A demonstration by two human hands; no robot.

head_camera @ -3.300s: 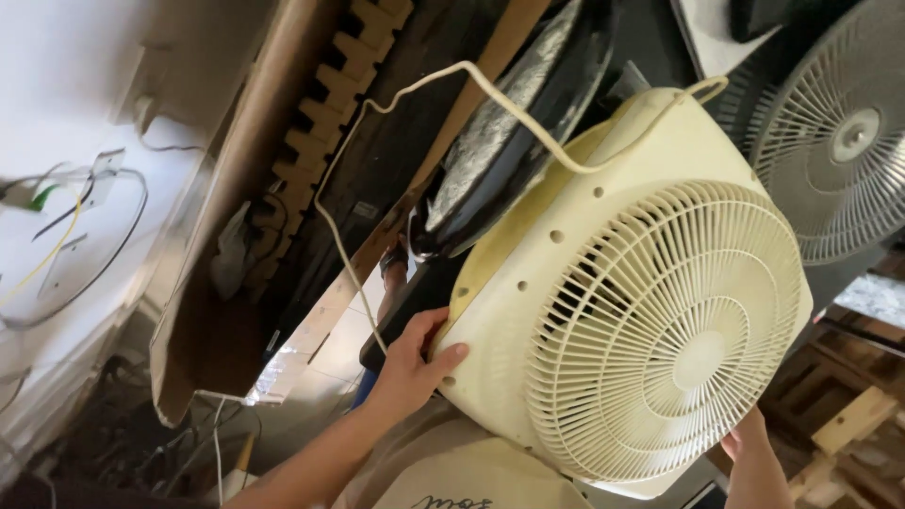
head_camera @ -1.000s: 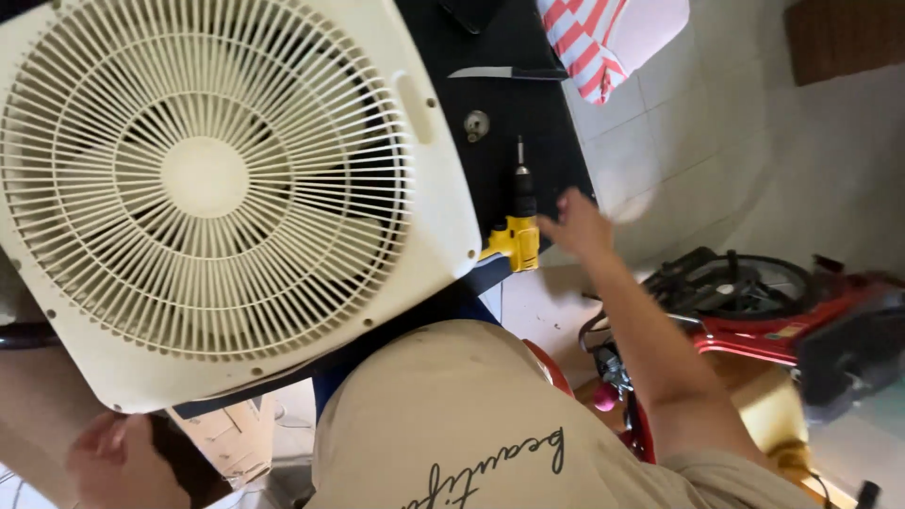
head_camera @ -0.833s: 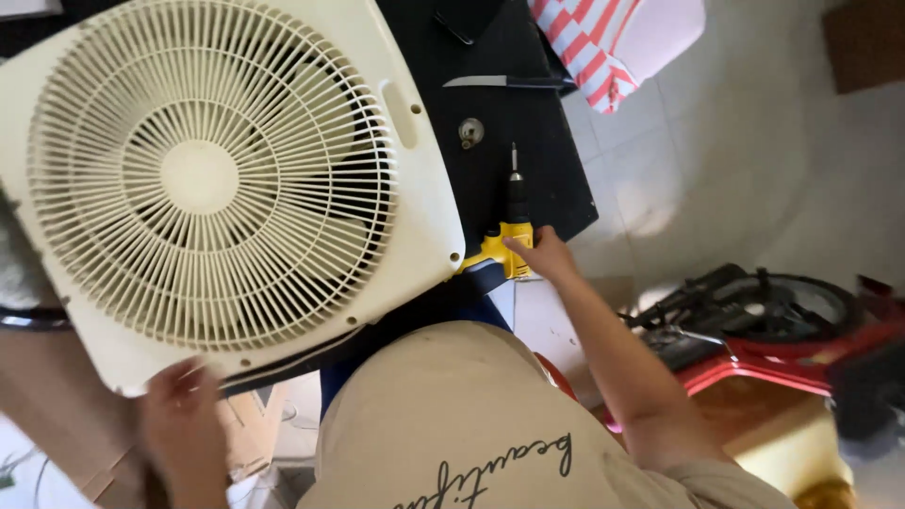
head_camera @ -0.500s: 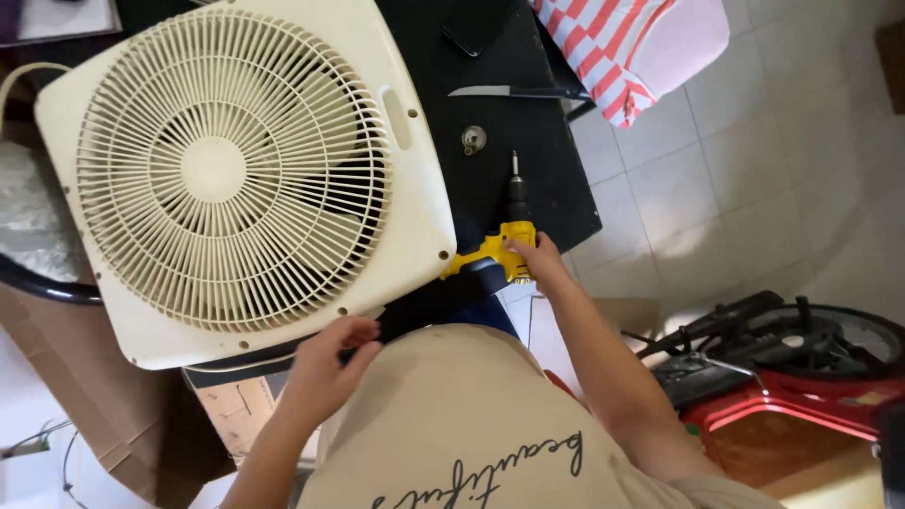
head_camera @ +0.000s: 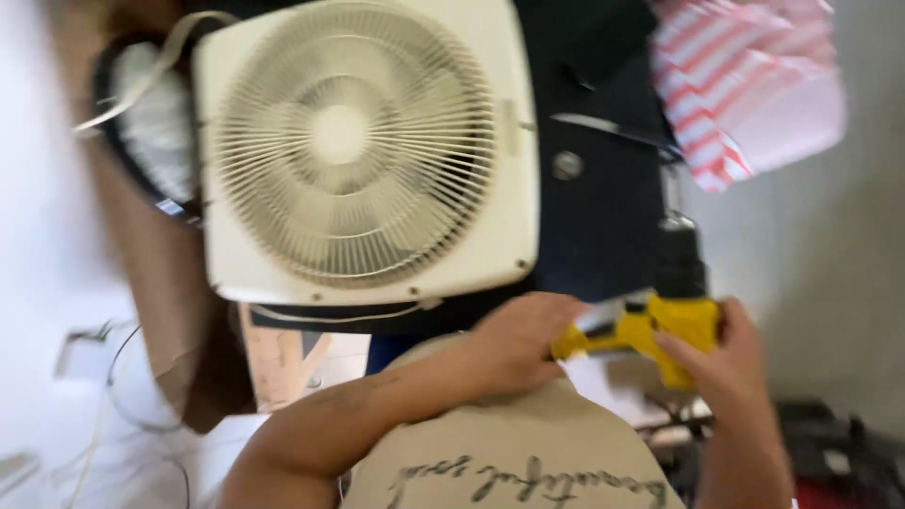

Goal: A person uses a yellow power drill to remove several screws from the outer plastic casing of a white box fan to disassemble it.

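Yellow drill: a yellow-and-black power drill (head_camera: pixel 665 316) sits between both hands, its black nose pointing away from the person over the dark table (head_camera: pixel 603 226).
Right hand: the right hand (head_camera: pixel 721 363) is wrapped around the drill's yellow grip, fingers curled over it.
Left hand: the left hand (head_camera: pixel 518 344) lies against the drill's yellow rear end, fingers bent and touching it; the blur hides whether it truly grips.
Fan: a cream box fan (head_camera: pixel 363 151) with a round grille lies flat, beyond the left hand and up to its left, just apart from it.
Beyond the drill: a small round metal piece (head_camera: pixel 567 165) and a thin blade-like tool (head_camera: pixel 603 130) lie on the table.
Far right: red-and-white striped cloth (head_camera: pixel 745 85), well beyond the right hand.
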